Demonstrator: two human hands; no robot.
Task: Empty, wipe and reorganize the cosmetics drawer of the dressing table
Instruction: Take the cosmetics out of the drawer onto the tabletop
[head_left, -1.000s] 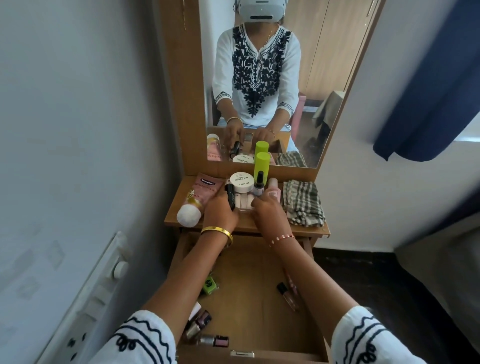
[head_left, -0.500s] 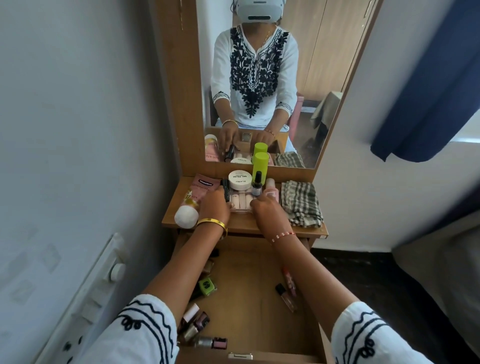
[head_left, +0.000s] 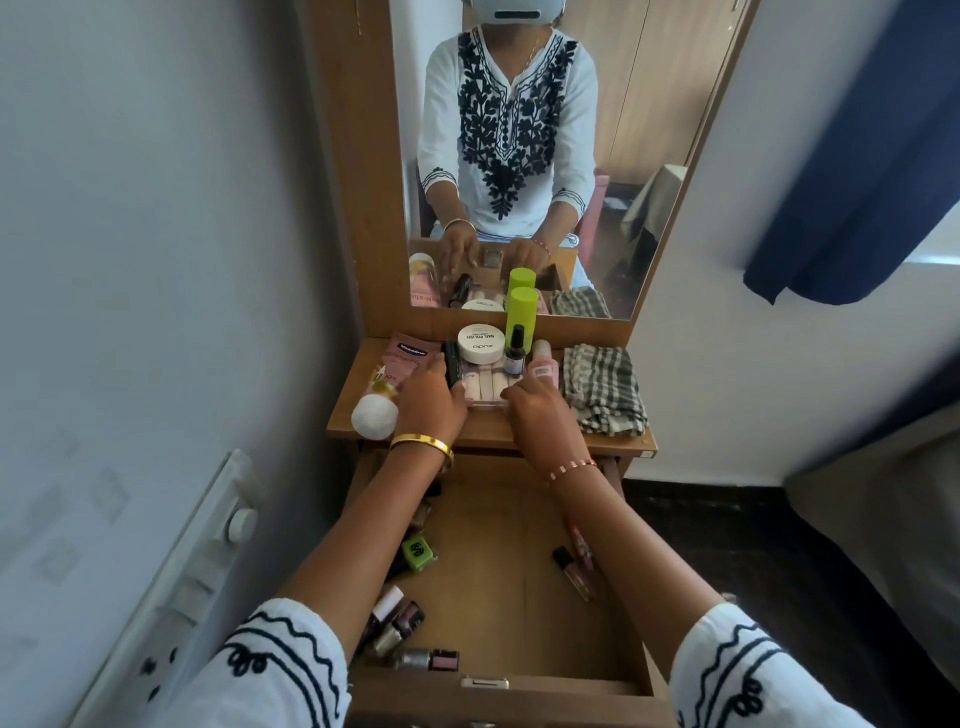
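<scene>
On the dressing table top lies a clear box of pink pieces. Behind it are a white jar, a green bottle, a small dark bottle and a pink bottle. My left hand touches a black tube lying along the box's left side, fingers fairly straight. My right hand curls round the box's right front corner, below the pink bottle. The open drawer below holds several small bottles, among them a green one.
A pink Vaseline tube lies at the table's left. A folded checked cloth lies at the right. The mirror stands behind. A lip gloss lies at the drawer's right. A switch panel is on the left wall.
My left hand has laid the black tube down beside the clear box and slid lower. My right hand stays at the box's right corner. The view has tilted down a little.
</scene>
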